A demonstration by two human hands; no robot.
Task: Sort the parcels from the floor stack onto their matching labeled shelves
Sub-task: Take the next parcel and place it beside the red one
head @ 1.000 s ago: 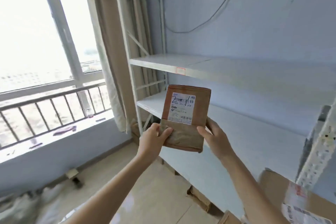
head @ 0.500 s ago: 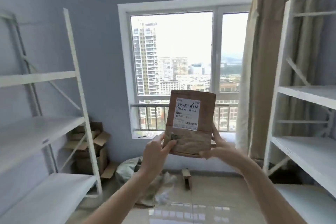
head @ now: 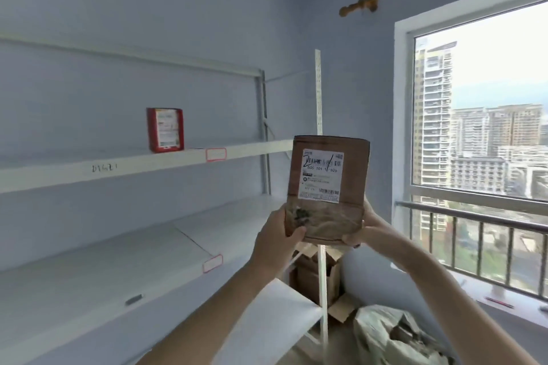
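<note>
Brown cardboard parcel with white label (head: 327, 187) held upright, left hand (head: 278, 241) and right hand (head: 363, 230) gripping its lower corners, right of the white metal shelf (head: 133, 163).

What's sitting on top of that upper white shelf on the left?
A red box with a white label stands upright on the upper white shelf, near its front edge. Nothing else shows there, though the shelf's far left runs out of view.

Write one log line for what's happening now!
hands: left hand + right hand grip brown parcel | parcel: upright, label visible | shelf: red box
</note>
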